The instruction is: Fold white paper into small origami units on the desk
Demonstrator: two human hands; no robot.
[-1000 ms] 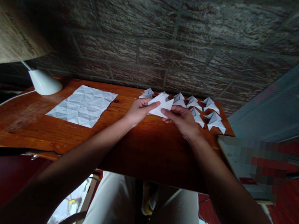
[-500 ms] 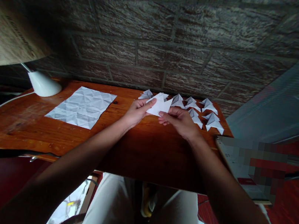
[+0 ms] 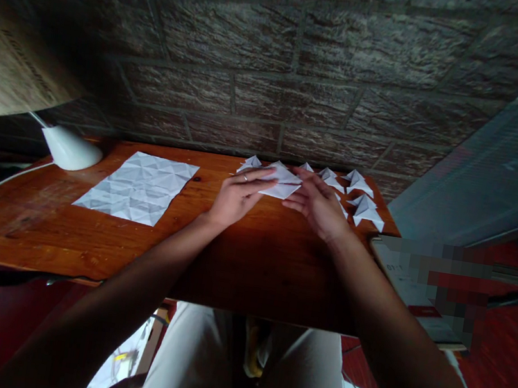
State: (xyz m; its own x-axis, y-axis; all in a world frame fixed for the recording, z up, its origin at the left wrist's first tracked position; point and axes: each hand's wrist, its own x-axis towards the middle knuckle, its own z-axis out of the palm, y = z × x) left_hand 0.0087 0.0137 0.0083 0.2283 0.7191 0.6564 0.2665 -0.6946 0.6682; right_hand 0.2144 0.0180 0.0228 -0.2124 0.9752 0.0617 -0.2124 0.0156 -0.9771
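Note:
Both my hands meet at the far middle of a wooden table (image 3: 239, 262). Between them lies a white folded paper piece (image 3: 284, 183), tilted nearly flat toward the tabletop. My left hand (image 3: 238, 196) pinches its left edge with fingers stretched along it. My right hand (image 3: 316, 204) holds its right side, fingers curled over the paper. Behind and to the right of my hands lie several small folded paper shapes (image 3: 363, 204) in rows.
A creased flat paper sheet (image 3: 137, 186) lies on the table's left part. A white lamp base (image 3: 69, 149) stands at the far left corner. A book or pad (image 3: 420, 289) overhangs the right edge. A brick wall rises just behind the table.
The folded paper was held upright above the table and is now lowered and laid nearly flat. Both hands have moved down and forward with it.

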